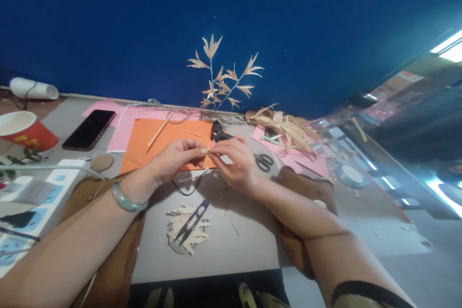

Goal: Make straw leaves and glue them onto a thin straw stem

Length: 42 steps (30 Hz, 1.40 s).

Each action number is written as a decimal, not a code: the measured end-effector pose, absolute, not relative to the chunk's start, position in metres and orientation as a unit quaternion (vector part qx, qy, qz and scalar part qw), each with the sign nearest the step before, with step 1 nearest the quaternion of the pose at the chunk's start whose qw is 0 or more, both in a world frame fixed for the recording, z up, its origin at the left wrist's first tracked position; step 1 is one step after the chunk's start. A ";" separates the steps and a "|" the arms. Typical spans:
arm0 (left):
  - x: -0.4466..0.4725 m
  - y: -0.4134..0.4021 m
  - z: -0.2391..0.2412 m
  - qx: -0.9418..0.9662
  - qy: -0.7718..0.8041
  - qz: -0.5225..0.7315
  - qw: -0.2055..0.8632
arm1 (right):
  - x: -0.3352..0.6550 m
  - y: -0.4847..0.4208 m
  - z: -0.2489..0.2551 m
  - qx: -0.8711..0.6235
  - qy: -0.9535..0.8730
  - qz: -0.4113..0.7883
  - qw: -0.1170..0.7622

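Above the orange paper's near edge, my left hand (186, 156) and my right hand (234, 161) meet with their fingertips pinched together. Between them is something tiny, too small to name. A black glue gun (219, 132) lies just behind the right hand, partly covered by it. The orange paper (140, 147) carries a thin pale stick (159, 132). Closer to me, purple thread snips (193, 221) rest on a small heap of pale cut petal pieces (176, 231). Black-handled scissors (264, 162) lie to the right of my right hand.
Dried-husk flowers (224, 77) on thin stems stand before the blue wall. To the left are a phone (90, 129), a red paper cup (32, 132) and a power strip (54, 187). Dry husks (285, 127) and pink paper (314, 163) lie at the right.
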<state>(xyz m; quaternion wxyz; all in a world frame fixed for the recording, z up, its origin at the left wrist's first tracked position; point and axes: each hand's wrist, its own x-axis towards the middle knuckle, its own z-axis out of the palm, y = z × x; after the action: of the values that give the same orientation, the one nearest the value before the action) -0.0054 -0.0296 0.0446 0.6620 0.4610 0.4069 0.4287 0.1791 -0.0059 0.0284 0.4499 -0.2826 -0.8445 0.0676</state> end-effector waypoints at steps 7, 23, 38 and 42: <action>-0.006 -0.029 0.041 0.484 0.421 0.443 0.627 | 0.179 -0.009 0.028 -0.286 -0.848 0.070 0.441; -0.006 -0.029 0.043 0.512 0.448 0.460 0.570 | 0.173 -0.012 0.035 -0.337 -0.793 0.216 0.459; -0.009 -0.026 0.043 0.521 0.455 0.462 0.556 | 0.176 -0.007 0.033 -0.345 -0.756 0.294 0.474; -0.012 -0.023 0.042 0.521 0.467 0.447 0.557 | 0.177 -0.005 0.034 -0.344 -0.754 0.289 0.479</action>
<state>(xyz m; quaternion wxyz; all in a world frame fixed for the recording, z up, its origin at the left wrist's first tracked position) -0.0119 -0.0235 0.0418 0.5571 0.5210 0.4674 0.4469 0.1773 -0.0052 0.0343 0.4794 -0.3445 -0.7538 0.2887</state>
